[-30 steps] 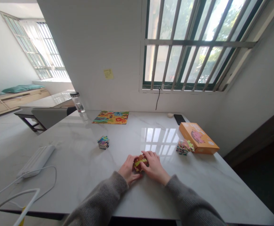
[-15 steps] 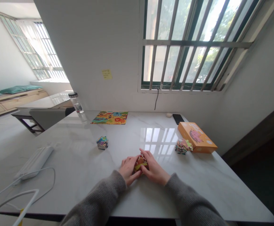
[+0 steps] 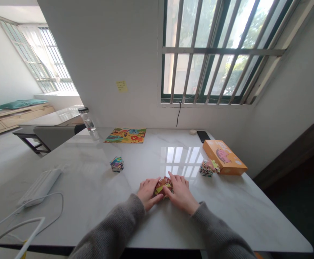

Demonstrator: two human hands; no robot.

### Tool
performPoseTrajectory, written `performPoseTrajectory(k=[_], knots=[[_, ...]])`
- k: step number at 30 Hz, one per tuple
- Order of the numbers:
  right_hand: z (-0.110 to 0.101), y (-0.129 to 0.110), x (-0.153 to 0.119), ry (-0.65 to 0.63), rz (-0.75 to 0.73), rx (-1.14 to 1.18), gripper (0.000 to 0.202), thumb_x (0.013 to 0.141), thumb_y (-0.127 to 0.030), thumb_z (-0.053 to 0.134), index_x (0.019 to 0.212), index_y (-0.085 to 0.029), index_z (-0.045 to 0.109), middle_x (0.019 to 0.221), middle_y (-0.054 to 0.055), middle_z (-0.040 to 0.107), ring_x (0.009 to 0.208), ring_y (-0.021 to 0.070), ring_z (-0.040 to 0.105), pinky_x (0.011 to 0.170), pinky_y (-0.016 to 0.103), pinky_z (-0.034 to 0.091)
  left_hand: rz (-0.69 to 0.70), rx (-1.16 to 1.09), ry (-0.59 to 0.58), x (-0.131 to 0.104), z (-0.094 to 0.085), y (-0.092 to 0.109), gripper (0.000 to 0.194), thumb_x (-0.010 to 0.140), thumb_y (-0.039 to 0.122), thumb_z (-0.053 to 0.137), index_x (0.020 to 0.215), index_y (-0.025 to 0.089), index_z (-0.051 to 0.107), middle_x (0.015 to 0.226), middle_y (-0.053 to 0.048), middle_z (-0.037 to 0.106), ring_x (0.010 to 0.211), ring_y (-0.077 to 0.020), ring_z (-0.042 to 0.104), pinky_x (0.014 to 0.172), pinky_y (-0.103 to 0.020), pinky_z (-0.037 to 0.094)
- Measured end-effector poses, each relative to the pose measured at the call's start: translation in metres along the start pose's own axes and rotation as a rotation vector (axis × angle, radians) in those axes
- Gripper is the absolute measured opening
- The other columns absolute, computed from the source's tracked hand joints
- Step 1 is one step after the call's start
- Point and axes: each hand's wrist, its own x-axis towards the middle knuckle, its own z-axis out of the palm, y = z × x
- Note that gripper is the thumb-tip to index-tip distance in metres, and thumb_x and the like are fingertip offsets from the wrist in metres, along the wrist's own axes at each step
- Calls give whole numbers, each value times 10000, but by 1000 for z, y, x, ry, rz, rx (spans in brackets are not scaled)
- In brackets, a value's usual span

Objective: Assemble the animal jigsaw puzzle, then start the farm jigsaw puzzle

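A small pile of red, brown and yellow puzzle pieces lies on the white marbled table between my hands. My left hand rests against the pile's left side, fingers spread a little. On the right side, my right hand touches the pile with its fingers apart and its thumb over the near pieces. Further left stands a stack of puzzle pieces. Another stack stands to the right, beside an orange box.
A colourful picture sheet lies near the wall, with a bottle to its left. A black phone and a small round white object are at the back right. A white power strip with cables lies at the left.
My right hand has moved slightly right, away from my left hand. The pile between them looks wider and looser, with more pieces showing. The view has shifted slightly.
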Motion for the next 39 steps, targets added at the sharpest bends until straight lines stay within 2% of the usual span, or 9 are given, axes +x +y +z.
performPoseTrajectory(k=[4, 10, 18, 24, 26, 28, 32, 35, 39], knots=[[-12, 0, 0, -53, 37, -90, 694, 864, -465, 617, 1438, -100, 482, 1211, 201, 605, 1163, 362, 503, 1032, 510, 371, -24, -45, -29, 3, -4, 9, 657, 815, 363, 664, 1413, 215, 437, 1310, -105, 607, 1175, -324, 523, 1009, -471, 365], [-23, 1, 3, -125, -1, 53, 525, 800, -363, 687, 1276, -161, 600, 1089, 117, 608, 1072, 292, 555, 994, 440, 418, -58, -59, 34, 1, -1, 17, 643, 768, 369, 707, 1347, 218, 474, 1279, -114, 597, 1174, -338, 525, 986, -463, 382], [-16, 2, 3, -76, -154, 453, 568, 754, -146, 675, 1294, -180, 504, 1210, 91, 495, 1145, 221, 555, 1061, 388, 448, -67, -192, 112, 0, 7, 12, 705, 746, 355, 711, 1360, 202, 402, 1267, -124, 599, 1189, -329, 550, 1044, -498, 378], [-5, -3, -7, -13, -381, 397, 862, 772, -50, 619, 1522, -262, 250, 1427, 114, 374, 1363, 256, 384, 1180, 450, 351, 13, -334, 158, -1, 12, 3, 916, 735, 344, 709, 1502, 206, 228, 1343, -130, 576, 1222, -335, 556, 1077, -523, 396], [-4, -5, -12, -18, -456, 352, 894, 787, -40, 597, 1545, -282, 191, 1410, 110, 402, 1346, 255, 392, 1166, 459, 373, 51, -358, 182, -3, 14, -1, 907, 711, 333, 725, 1478, 198, 260, 1358, -139, 553, 1231, -336, 544, 1078, -521, 407], [-4, -7, -17, -18, -507, 323, 834, 794, -37, 576, 1521, -275, 245, 1380, 109, 429, 1324, 251, 408, 1155, 452, 390, 54, -348, 193, -7, 17, -4, 816, 707, 326, 722, 1412, 189, 335, 1316, -143, 557, 1198, -331, 554, 1055, -516, 432], [-6, -13, -25, 9, -534, 329, 731, 752, -22, 535, 1429, -234, 361, 1370, 118, 420, 1331, 249, 403, 1164, 446, 379, 99, -306, 124, -13, 18, -3, 744, 749, 313, 663, 1395, 175, 323, 1270, -146, 564, 1130, -314, 579, 1002, -502, 473], [-5, -15, -27, -17, -526, 324, 841, 709, -35, 522, 1492, -221, 278, 1458, 128, 354, 1401, 266, 331, 1200, 475, 317, 162, -278, 102, -13, 12, 4, 854, 752, 303, 641, 1475, 178, 204, 1348, -157, 524, 1173, -325, 556, 1026, -510, 446], [-4, -11, -27, -51, -457, 306, 912, 738, -117, 561, 1554, -215, 166, 1545, 141, 256, 1469, 291, 235, 1218, 501, 270, 213, -249, 62, -14, 4, 15, 856, 730, 278, 627, 1478, 193, 219, 1337, -142, 528, 1156, -320, 558, 1017, -495, 442]])
